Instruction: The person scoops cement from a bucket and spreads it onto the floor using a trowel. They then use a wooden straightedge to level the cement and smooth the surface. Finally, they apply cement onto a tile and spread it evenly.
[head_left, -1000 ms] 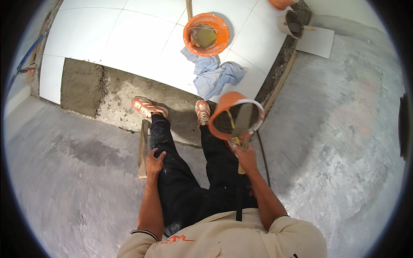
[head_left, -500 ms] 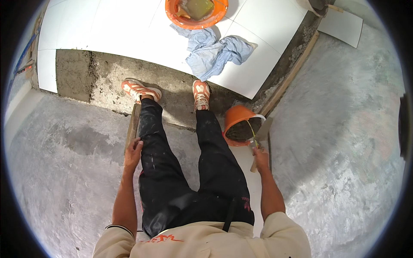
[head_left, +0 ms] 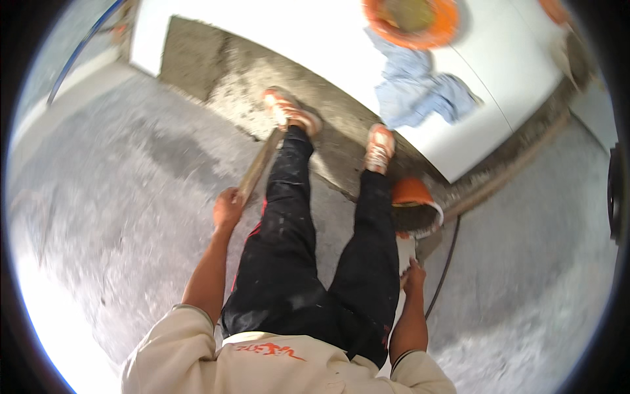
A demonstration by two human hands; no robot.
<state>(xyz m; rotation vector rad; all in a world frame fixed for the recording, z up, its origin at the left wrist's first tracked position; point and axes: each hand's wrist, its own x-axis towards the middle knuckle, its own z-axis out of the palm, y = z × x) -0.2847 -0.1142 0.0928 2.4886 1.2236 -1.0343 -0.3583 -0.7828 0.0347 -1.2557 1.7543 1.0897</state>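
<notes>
My left hand (head_left: 228, 209) is closed around the near end of a wooden batten (head_left: 260, 164), which runs to my left shoe (head_left: 289, 110). My right hand (head_left: 413, 276) grips a trowel (head_left: 428, 247), its metal blade just below the mouth of an orange bucket (head_left: 412, 190). The bucket leans over toward me, with grey mortar (head_left: 413, 218) inside and a pale handle at its rim. Motion blurs the fingers of my right hand.
White tiles (head_left: 295, 39) cover the far floor. On them lie a blue cloth (head_left: 420, 88) and an orange basin (head_left: 446, 26) of murky water. Bare mortar (head_left: 190, 59) borders the tiles. A wooden strip (head_left: 505, 180) edges the right side, and a dark cable (head_left: 449, 253) lies nearby.
My view has turned, so tiles, shoes and bucket appear further right. The trowel has come down from beside the bucket's mouth to below its rim. My left hand stays at the batten's end.
</notes>
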